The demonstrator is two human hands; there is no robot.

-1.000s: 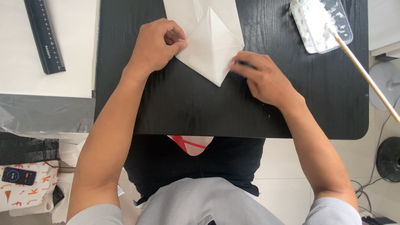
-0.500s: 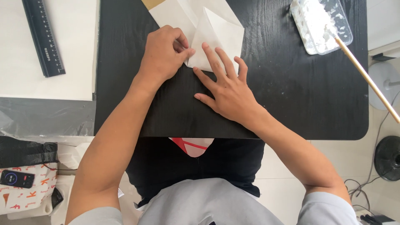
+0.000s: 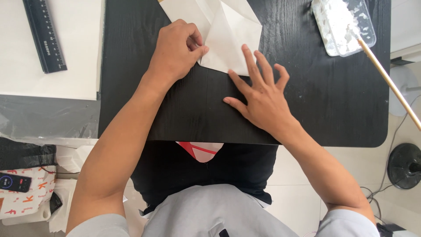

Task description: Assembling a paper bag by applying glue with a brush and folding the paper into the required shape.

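A folded piece of white paper [image 3: 223, 30] lies on the black table [image 3: 333, 101] at the top middle. My left hand [image 3: 175, 50] is curled and pinches the paper's left edge between thumb and fingers. My right hand [image 3: 261, 94] lies flat with fingers spread, its fingertips pressing the paper's lower right edge, the palm resting on the table.
A clear plastic tray of white paste [image 3: 344, 24] sits at the top right with a long wooden stick [image 3: 390, 83] leaning out of it. A black ruler [image 3: 44, 35] lies on a white sheet [image 3: 66, 79] at the left. A round black base [image 3: 405, 166] stands on the floor at right.
The paper has slid up and away across the table. My right hand moved from the paper's right corner to lie flat below it, fingers spread. My left hand kept its pinch.
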